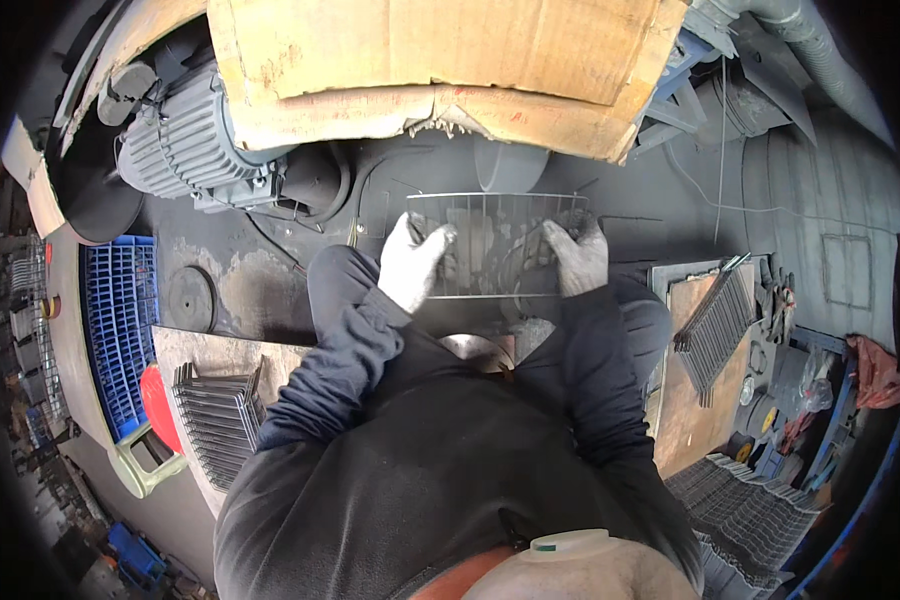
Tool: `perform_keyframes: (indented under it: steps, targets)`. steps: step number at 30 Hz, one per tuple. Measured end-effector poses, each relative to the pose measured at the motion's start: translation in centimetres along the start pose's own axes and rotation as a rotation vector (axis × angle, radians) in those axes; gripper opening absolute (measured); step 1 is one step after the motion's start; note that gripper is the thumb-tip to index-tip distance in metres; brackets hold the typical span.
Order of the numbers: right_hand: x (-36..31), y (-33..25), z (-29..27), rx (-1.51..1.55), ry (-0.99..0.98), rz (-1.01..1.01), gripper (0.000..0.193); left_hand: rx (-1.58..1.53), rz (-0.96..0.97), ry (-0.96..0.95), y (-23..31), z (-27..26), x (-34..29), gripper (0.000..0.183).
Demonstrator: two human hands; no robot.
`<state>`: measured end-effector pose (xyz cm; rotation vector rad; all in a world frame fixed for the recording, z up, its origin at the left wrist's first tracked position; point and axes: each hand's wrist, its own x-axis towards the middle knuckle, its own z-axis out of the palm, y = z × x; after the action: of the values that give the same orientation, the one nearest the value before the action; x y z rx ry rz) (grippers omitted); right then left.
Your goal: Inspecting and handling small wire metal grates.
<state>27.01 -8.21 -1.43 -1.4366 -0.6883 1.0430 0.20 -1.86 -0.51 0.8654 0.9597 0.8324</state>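
Note:
In front of my lap I hold a thin metal wire rack (pixel 490 196) by its two sides, with its wires spanning the gap between my hands. My left hand (pixel 410 262), in a pale work glove, is closed on the rack's left side, thumb on top. On the opposite side my right hand (pixel 580 255), gloved the same way, grips it with the thumb pointing inward. Both gloves look darkened at the fingers. Just beyond the rack, a grey rounded wheel-like part (pixel 510 165) shows partly under a cardboard cover (pixel 440 60).
A ribbed electric motor (pixel 195 140) stands at the far left. Stacked wire racks (pixel 215 425) lie on a board at my left; more racks (pixel 715 335) lie on a board at my right. Further racks (pixel 755 505) are piled lower right. A blue crate (pixel 122 330) stands left.

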Motion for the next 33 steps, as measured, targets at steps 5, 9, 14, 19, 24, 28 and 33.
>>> perform_keyframes:
  steps: [5, 9, 14, 19, 24, 28, 33]
  targets:
    - [-1.4, -2.2, -3.0, 0.009, 0.129, 0.028, 0.025, 0.232, 0.045, 0.009, 1.0, 4.0, 0.3, 0.026]
    - [-1.1, -3.0, -3.9, 0.031, 0.094, -0.018, 0.027, 0.136, 0.141, -0.014, -2.8, 4.1, 1.4, 0.028]
    - [-0.3, -0.5, 4.1, -0.109, -0.077, 0.011, 0.034, 0.108, 0.065, 0.038, -2.0, -4.4, -0.4, 0.027]
    - [-0.9, -1.2, 2.8, -0.159, 0.045, -0.005, 0.035, 0.208, 0.072, 0.047, -0.5, -2.5, 0.4, 0.027]
    - [-1.6, -3.6, -2.5, 0.077, 0.1, -0.011, 0.017, 0.166, 0.176, -0.064, -4.2, 2.8, 2.5, 0.035]
    - [-1.3, -3.7, 2.3, -0.093, -0.001, 0.097, 0.027, 0.361, 0.108, 0.131, -1.2, -1.1, 0.0, 0.03]
    - [-0.8, -0.4, 5.6, -0.023, -0.02, 0.074, 0.028, 0.055, 0.045, 0.02, 1.7, -4.9, -0.8, 0.022]
